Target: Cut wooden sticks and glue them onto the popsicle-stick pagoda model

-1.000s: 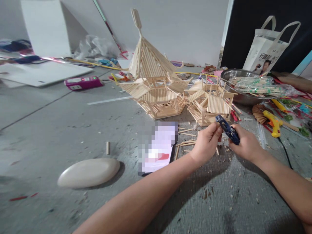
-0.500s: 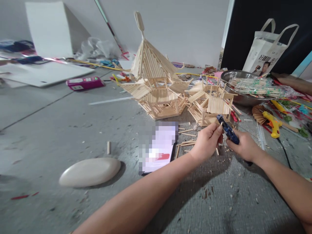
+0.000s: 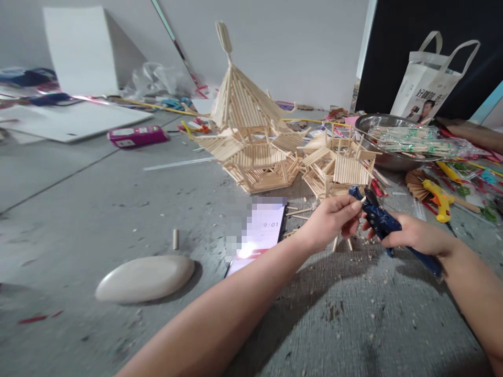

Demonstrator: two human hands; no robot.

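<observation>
My left hand (image 3: 336, 220) pinches a short wooden stick (image 3: 363, 199) between thumb and fingers, its end at the jaws of a dark blue hand tool. Around that cutter-like tool (image 3: 383, 222) the fingers of my right hand (image 3: 416, 234) are wrapped, its handle reaching back under the wrist. Just beyond the hands stands a small stick structure (image 3: 349, 170). To its left rises a larger stick pavilion (image 3: 251, 152) with a pointed roof. Cut sticks (image 3: 301, 216) lie on the floor beside my left hand, near a lit phone (image 3: 265, 225) partly covered by my left forearm.
A metal bowl (image 3: 396, 162) of wrapped sticks stands at the back right, near a yellow glue gun (image 3: 440, 200) and a white bag (image 3: 426, 86). Left are a smooth pale oval object (image 3: 145, 278), a purple box (image 3: 137, 136) and a white board (image 3: 74, 118).
The blue tool has turned, showing more of its body and handle. My right hand has shifted right and slightly up; my left hand has moved slightly right, still pinching a stick.
</observation>
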